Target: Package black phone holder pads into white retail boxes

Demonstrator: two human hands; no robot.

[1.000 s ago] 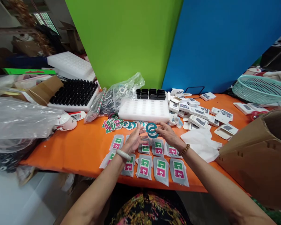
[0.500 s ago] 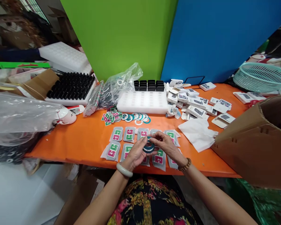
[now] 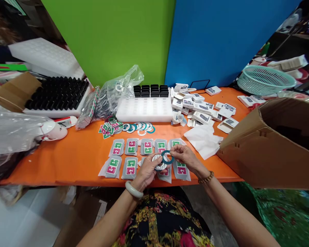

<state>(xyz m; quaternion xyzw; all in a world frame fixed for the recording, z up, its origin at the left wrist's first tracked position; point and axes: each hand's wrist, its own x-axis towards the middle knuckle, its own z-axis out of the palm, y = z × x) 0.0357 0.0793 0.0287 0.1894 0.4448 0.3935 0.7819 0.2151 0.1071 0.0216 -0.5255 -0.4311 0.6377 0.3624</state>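
My left hand (image 3: 147,170) is closed on a stack of flat rings (image 3: 158,166) whose top face is white with dark print. Between the thumb and fingertips of my right hand (image 3: 184,156) is a single teal ring (image 3: 167,162), partly overlapping the stack. Beneath and around both hands lie two rows of grey wrapped packets, each topped by a green and pink card; one wrapped packet (image 3: 130,174) is just left of my left hand. Some packets are partly hidden by my hands.
Behind the packets lie spread white and teal rings (image 3: 141,127) and a pile of green and pink cards (image 3: 108,129). A white foam tray (image 3: 144,111) stands further back. Small white boxes (image 3: 202,107) are heaped right, near a cardboard box (image 3: 247,151) and white sheet (image 3: 204,139).
My right hand has drawn one teal ring off the stack towards the right. The stack in my left hand now shows a white printed face. The view has shifted right.
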